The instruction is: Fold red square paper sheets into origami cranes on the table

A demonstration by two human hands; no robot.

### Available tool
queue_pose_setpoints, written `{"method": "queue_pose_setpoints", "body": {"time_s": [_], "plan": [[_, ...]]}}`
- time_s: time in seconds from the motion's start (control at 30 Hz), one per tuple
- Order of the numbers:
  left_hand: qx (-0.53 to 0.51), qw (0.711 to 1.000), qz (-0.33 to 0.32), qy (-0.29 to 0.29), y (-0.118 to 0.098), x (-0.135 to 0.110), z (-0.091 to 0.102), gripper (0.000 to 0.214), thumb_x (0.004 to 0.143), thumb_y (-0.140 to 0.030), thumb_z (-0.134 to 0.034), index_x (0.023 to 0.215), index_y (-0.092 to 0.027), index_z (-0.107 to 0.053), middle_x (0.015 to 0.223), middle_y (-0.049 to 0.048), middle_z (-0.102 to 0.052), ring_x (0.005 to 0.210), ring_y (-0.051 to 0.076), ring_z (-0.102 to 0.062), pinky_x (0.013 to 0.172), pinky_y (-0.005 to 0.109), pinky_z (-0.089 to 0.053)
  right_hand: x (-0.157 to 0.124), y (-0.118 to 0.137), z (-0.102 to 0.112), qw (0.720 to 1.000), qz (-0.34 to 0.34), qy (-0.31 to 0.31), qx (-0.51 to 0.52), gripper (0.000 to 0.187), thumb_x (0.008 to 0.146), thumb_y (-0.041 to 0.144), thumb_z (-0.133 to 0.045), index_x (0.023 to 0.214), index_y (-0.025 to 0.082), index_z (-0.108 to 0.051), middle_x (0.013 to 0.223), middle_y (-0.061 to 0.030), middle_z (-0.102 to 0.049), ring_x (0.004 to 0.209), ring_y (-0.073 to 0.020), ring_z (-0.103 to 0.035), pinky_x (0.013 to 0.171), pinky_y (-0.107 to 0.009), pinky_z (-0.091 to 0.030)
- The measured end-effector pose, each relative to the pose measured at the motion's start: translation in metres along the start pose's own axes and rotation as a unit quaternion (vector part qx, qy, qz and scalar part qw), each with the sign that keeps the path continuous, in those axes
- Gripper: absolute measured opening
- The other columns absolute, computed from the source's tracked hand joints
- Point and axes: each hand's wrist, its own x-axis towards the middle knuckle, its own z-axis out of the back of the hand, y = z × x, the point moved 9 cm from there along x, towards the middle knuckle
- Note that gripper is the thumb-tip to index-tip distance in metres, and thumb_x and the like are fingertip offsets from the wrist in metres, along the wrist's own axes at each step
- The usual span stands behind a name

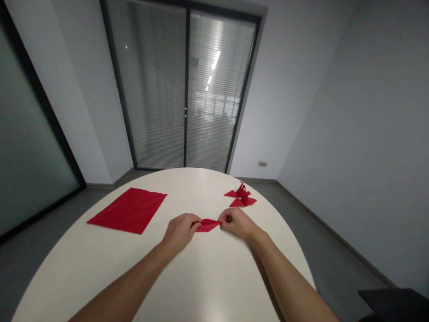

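A small folded piece of red paper (208,225), narrow and pointed at its right end, lies between my two hands just over the tabletop. My left hand (181,227) pinches its left end between thumb and fingers. At the pointed right tip, my right hand (237,222) grips the paper with its fingertips, the other fingers curled in. Part of the left end is hidden under my left fingers. Beyond my right hand stand red folded paper cranes (241,197), close together with their wings spread.
A flat, creased red paper sheet (129,210) lies on the left of the round white table (201,277). Past the far table edge is a glass door (187,89) with blinds. A dark object (395,304) sits at the lower right, off the table.
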Motion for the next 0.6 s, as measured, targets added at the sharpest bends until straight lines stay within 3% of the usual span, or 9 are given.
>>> {"method": "queue_pose_setpoints", "body": {"time_s": [0.13,0.23,0.3,0.4,0.6], "plan": [[0.000,1.000,-0.005,-0.007,0.000,-0.001,0.001,0.021,0.094,-0.023,-0.056,0.103,-0.027,-0.075,0.105,0.0004,-0.077,0.098,0.019,-0.068,0.083,0.028,-0.045,-0.005,0.005,0.013,0.998,0.000,-0.031,-0.048,0.013,0.076,0.011,-0.057,0.076,0.017,-0.068,0.072,-0.0011,-0.069,0.063,-0.0142,-0.059,0.058,-0.023,-0.040],[0.006,1.000,-0.002,-0.010,-0.001,-0.001,0.002,0.020,0.095,-0.023,-0.057,0.102,-0.027,-0.075,0.104,0.0005,-0.077,0.097,0.019,-0.068,0.082,0.028,-0.045,-0.007,0.021,0.019,0.994,0.021,-0.076,-0.077,0.013,0.075,0.013,-0.063,0.086,0.017,-0.068,0.083,-0.0032,-0.071,0.072,-0.0162,-0.060,0.065,-0.025,-0.043],[0.011,1.000,-0.004,-0.010,-0.003,-0.001,0.003,0.020,0.095,-0.023,-0.056,0.102,-0.026,-0.075,0.103,0.0006,-0.077,0.096,0.019,-0.067,0.081,0.028,-0.045,-0.005,0.037,0.014,0.991,0.052,-0.090,-0.090,0.020,0.076,0.018,-0.070,0.096,0.017,-0.069,0.091,-0.0052,-0.071,0.081,-0.0186,-0.062,0.072,-0.027,-0.045],[0.014,1.000,-0.013,-0.012,-0.005,-0.001,0.003,0.020,0.095,-0.023,-0.056,0.101,-0.026,-0.075,0.102,0.0006,-0.076,0.096,0.019,-0.067,0.081,0.028,-0.045,-0.001,0.056,-0.005,0.986,0.102,-0.063,-0.117,0.015,0.082,0.020,-0.070,0.097,0.019,-0.071,0.090,-0.0051,-0.071,0.086,-0.0195,-0.062,0.076,-0.028,-0.045],[0.023,1.000,-0.017,-0.007,-0.009,0.001,0.003,0.020,0.095,-0.023,-0.056,0.100,-0.027,-0.075,0.102,0.0002,-0.077,0.096,0.019,-0.067,0.080,0.028,-0.045,0.003,0.053,-0.011,0.988,0.097,-0.054,-0.109,0.010,0.091,0.019,-0.065,0.092,0.021,-0.075,0.087,-0.0040,-0.074,0.083,-0.0180,-0.063,0.076,-0.027,-0.046]]}}
